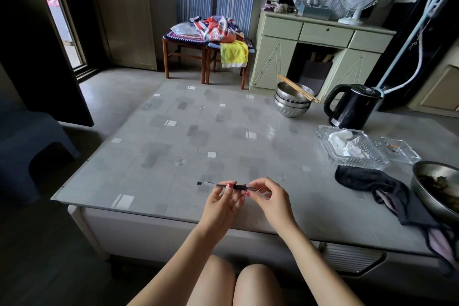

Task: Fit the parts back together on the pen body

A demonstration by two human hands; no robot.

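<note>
A thin pen (223, 184) with a clear barrel and a black grip section lies level above the near edge of a glass-topped table (188, 131). My left hand (221, 202) pinches the pen at its black grip between thumb and fingers. My right hand (267, 196) pinches the pen's metal tip end with thumb and forefinger. The pen's black cap end sticks out to the left of my left hand. Both forearms reach up from the bottom of the view over my knees.
On the table's right stand stacked steel bowls (293, 102) with chopsticks, a black kettle (352, 107), a glass dish (350, 148) with tissues, a glass ashtray (398, 150), a dark cloth (377, 186) and a metal bowl (437, 189). Two chairs (208, 32) and a cabinet (320, 49) stand beyond.
</note>
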